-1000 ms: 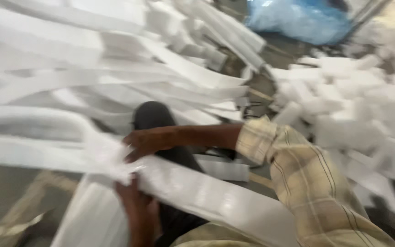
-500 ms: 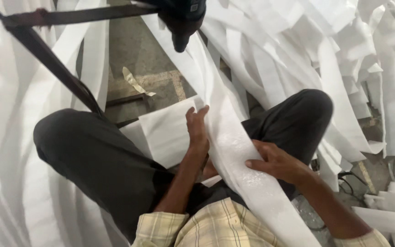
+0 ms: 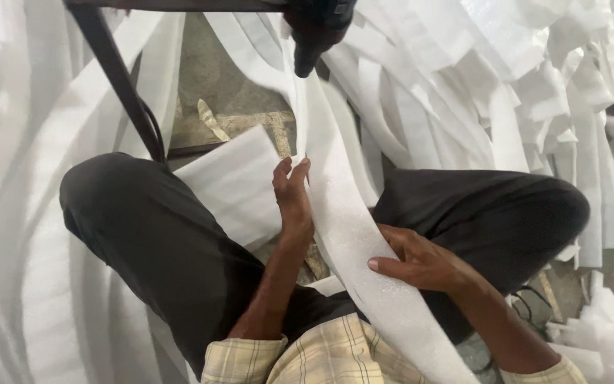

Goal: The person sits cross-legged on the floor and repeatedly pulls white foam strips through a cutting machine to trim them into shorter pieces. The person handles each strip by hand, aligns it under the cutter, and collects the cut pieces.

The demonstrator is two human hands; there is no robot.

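Person seated, knees apart in dark trousers, checked sleeves. A long white foam strip (image 3: 349, 235) runs from a dark tool head (image 3: 318, 32) at top centre, down between the knees, to the lap. Left hand (image 3: 293, 195): fingers extended upright, flat against the strip's left edge; grip wide, not closed round it. Right hand (image 3: 417, 263): lies on the strip lower down, thumb across its face, fingers behind; grip holding the strip. A white foam sheet (image 3: 236, 185) rests on the left thigh. Heaps of loose foam strips (image 3: 534, 92) surround the person.
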